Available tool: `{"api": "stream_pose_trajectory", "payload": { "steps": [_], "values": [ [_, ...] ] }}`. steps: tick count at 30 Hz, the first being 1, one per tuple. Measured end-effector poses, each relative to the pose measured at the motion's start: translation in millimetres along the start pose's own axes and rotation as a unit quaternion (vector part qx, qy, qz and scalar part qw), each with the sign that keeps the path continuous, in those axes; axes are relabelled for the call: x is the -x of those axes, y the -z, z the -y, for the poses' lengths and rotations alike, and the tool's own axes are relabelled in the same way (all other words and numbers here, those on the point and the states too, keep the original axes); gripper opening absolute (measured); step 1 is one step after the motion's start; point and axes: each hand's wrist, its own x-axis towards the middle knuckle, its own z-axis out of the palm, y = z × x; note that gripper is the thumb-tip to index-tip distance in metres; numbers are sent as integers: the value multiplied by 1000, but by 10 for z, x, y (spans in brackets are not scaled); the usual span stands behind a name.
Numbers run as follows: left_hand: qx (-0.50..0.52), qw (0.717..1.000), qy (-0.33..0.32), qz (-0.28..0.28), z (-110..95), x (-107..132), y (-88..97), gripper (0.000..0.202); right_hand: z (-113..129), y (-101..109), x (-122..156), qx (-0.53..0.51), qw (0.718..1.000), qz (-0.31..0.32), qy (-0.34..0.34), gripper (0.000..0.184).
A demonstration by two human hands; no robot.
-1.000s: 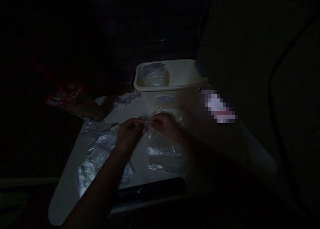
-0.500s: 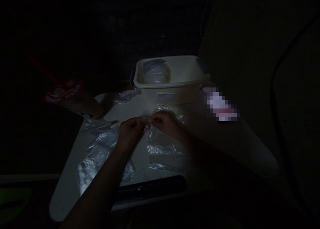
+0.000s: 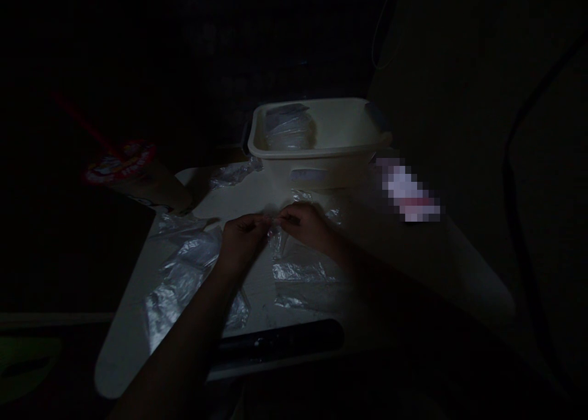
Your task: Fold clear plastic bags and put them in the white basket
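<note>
Over the middle of the pale table, my left hand [image 3: 243, 239] and my right hand [image 3: 304, 224] meet at their fingertips. Both are closed in a pinch on a small clear plastic bag [image 3: 274, 239], which hangs down between them. Its contents, if any, are too dark to make out. Under and beside my right hand lie flat clear plastic bags [image 3: 303, 270]. More crumpled clear bags [image 3: 184, 279] spread to the left, partly hidden by my left forearm. Just beyond my hands stands a cream plastic basin [image 3: 316, 157] with a bundle of plastic bags [image 3: 289, 129] inside.
The scene is very dark. A drink cup [image 3: 147, 181] with a red straw stands at the table's left edge. A dark slot-like handle [image 3: 280, 340] runs along the near edge of the table [image 3: 114, 359]. A blurred-out pinkish item [image 3: 411, 190] lies right of the basin.
My hands stay together in nearly the same pinch on the small bag, with only slight finger movement. The whole view has shifted a little.
</note>
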Motion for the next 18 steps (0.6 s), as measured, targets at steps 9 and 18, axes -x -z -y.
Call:
{"api": "stream_pose_trajectory", "payload": {
  "steps": [9,18],
  "values": [
    [28,1000,-5,-4,-2,-6,-5,12,24,17,-6,17,1000,4,-15,10],
    [29,999,-10,-16,37,-16,21,15,9,13,-8,-8,1000,-1,-28,9]
  ]
}}
